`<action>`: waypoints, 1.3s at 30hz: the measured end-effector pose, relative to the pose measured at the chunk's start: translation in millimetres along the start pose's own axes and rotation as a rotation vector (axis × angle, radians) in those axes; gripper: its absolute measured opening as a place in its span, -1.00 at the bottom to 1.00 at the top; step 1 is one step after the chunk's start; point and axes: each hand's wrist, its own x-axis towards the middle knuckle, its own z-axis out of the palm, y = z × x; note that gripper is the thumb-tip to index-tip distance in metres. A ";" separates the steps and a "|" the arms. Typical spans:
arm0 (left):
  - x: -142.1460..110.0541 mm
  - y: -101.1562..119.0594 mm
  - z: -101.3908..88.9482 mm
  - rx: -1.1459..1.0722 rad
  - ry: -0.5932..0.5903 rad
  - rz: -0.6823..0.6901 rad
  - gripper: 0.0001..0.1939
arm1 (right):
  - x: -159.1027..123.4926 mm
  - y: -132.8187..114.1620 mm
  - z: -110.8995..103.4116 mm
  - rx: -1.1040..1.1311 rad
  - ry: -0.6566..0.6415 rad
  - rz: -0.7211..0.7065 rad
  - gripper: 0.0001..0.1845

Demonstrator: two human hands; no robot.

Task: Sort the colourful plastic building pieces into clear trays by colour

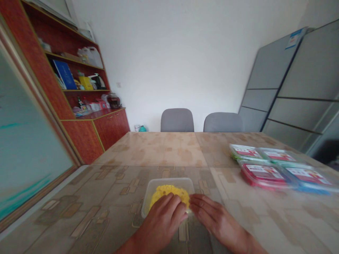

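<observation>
**Lot 1: crumbly yellow mass [169, 192], in clear rectangular plastic tub [169, 181]**
I log the left hand [161, 219] half-closed over it, the right hand [215, 219] curled against its edge; grip unclear.

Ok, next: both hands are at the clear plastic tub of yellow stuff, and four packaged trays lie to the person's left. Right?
No: the four packaged trays lie to the person's right, as the head view shows. The left hand and right hand are indeed at the clear plastic tub of yellow stuff.

Patterned table [156, 151] with a clear plastic tub [169, 180] and four sealed packs [278, 167]
</observation>
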 end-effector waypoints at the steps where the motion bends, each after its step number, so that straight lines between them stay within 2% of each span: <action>1: 0.3 -0.7 0.0 0.008 0.005 0.012 -0.70 | 0.2 0.4 -0.7 0.017 -0.010 0.012 -0.66; 4: -0.2 -2.8 1.1 0.014 0.035 0.026 -0.73 | -0.1 2.5 0.9 0.070 -0.027 0.069 -0.68; 8: -3.9 -2.2 3.5 -0.008 0.054 0.020 -0.74 | -2.4 5.6 9.5 0.045 0.030 0.270 -0.76; 11: -5.5 -0.2 3.9 -0.029 0.005 0.012 -0.78 | -3.1 5.4 14.2 0.182 -0.045 0.385 -0.73; 15: 0.9 -7.8 -6.1 -0.081 -0.057 -0.036 -0.89 | -5.2 5.6 17.2 0.294 -0.043 0.391 -0.75; 16: 3.1 -13.5 -10.3 -0.099 -0.071 -0.073 -0.86 | -6.3 6.1 18.0 0.294 -0.028 0.379 -0.76; 20: 4.2 -46.3 -22.0 -0.119 -0.166 -0.254 -0.39 | -9.4 6.4 20.7 0.186 -0.004 0.282 -0.73; 22: -0.1 -60.2 -22.4 -0.196 -0.262 -0.326 -0.35 | -8.9 4.4 20.6 0.135 -0.012 0.240 -0.75; 24: -4.3 -67.2 -21.3 -0.303 -0.343 -0.384 -0.38 | -7.3 1.7 19.1 0.163 -0.028 0.258 -0.78; 31: -4.1 -58.6 -25.3 -0.415 -0.390 -0.382 -0.24 | -4.7 2.6 13.6 0.304 -0.109 0.412 -0.75; 39: -5.6 -54.1 -24.2 -0.485 -0.378 -0.405 -0.34 | -7.3 9.8 14.3 0.411 -0.115 0.537 -0.67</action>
